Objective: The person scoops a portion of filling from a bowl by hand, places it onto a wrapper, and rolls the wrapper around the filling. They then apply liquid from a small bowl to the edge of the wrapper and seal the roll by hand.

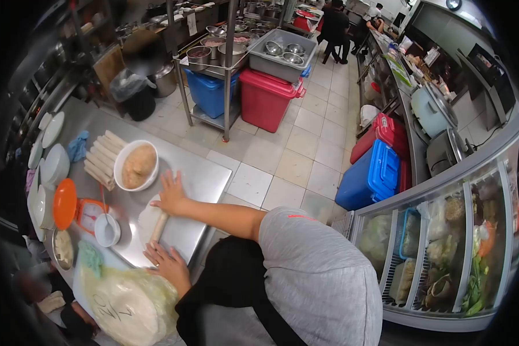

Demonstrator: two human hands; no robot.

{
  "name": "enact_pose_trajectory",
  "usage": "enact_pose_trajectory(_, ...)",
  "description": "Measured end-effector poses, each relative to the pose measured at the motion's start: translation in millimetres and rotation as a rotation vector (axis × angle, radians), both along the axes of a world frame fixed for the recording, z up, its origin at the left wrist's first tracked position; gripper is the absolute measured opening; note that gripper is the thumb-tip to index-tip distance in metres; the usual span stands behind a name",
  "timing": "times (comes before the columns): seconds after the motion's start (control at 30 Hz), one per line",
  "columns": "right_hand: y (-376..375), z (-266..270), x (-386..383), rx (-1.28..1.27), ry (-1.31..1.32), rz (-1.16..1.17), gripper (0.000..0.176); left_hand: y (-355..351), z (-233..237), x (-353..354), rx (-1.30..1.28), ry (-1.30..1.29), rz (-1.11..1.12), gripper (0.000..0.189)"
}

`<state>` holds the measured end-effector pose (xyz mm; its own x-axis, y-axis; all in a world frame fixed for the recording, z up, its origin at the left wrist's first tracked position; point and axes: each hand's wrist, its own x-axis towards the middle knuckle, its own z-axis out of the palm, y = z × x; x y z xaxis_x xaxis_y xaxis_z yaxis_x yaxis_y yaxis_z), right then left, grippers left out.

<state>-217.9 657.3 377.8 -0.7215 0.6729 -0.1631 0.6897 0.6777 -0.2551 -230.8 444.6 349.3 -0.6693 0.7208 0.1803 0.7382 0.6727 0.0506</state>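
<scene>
Bag (130, 308), between seven and eight o'clock: dark handwritten marks, not surely readable. Scale (90, 214), between eight and nine: dial figures too small. Shirt (323, 271), five o'clock: red mark illegible.

Bare steel on the silver metal counter (199, 173) leaves a passage beside the right hand (170, 195), out to the counter's corner. On that hand's other side, a round white bowl of orange-brown filling (137, 166) blocks the way to the pale rolls (105, 154). A small white bowl (107, 230) stands across from the left hand (168, 266); a bulky clear plastic bag of white rounds (127, 308) crowds its side.
</scene>
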Motion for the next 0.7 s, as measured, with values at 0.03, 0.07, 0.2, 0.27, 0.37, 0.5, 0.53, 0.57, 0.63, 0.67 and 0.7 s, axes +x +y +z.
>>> enact_pose_trajectory(0.03, 0, 0, -1, -0.005, 0.011, 0.000, 0.065, 0, 1, 0, -0.005, 0.011, 0.000, 0.056)
enact_pose_trajectory(0.07, 1, -1, 0, -0.005, -0.002, 0.011, 0.065, -1, 0, 0, -0.004, 0.010, -0.001, 0.056)
enact_pose_trajectory(0.2, 3, -7, 4, -0.002, 0.008, 0.039, 0.064, -1, 3, 3, 0.008, 0.003, -0.011, 0.055)
enact_pose_trajectory(0.27, 4, -8, 5, 0.000, 0.016, 0.044, 0.064, -1, 4, 2, 0.000, 0.002, -0.006, 0.055)
enact_pose_trajectory(0.37, 3, -6, 7, 0.022, 0.007, 0.052, 0.064, -1, 4, 2, -0.005, 0.004, -0.001, 0.055)
enact_pose_trajectory(0.5, 2, -6, 4, 0.050, -0.023, 0.063, 0.061, -2, 2, 1, 0.040, -0.005, -0.017, 0.055)
enact_pose_trajectory(0.53, 4, -9, 4, 0.046, -0.024, 0.073, 0.061, 1, 4, 2, 0.035, -0.007, -0.007, 0.055)
enact_pose_trajectory(0.57, 6, -13, 5, 0.082, -0.031, 0.027, 0.060, 5, 6, 4, 0.025, -0.090, -0.001, 0.056)
enact_pose_trajectory(0.63, 2, -31, -1, 0.156, 0.150, -0.003, 0.057, -1, -12, 2, 0.216, -0.226, -0.060, 0.058)
enact_pose_trajectory(0.67, 2, -31, 6, 0.105, 0.346, 0.075, 0.053, -8, -33, -9, 0.417, -0.242, -0.143, 0.059)
enact_pose_trajectory(0.7, -8, -9, 6, 0.127, 0.383, 0.056, 0.042, -10, -22, -5, 0.276, -0.181, -0.077, 0.061)
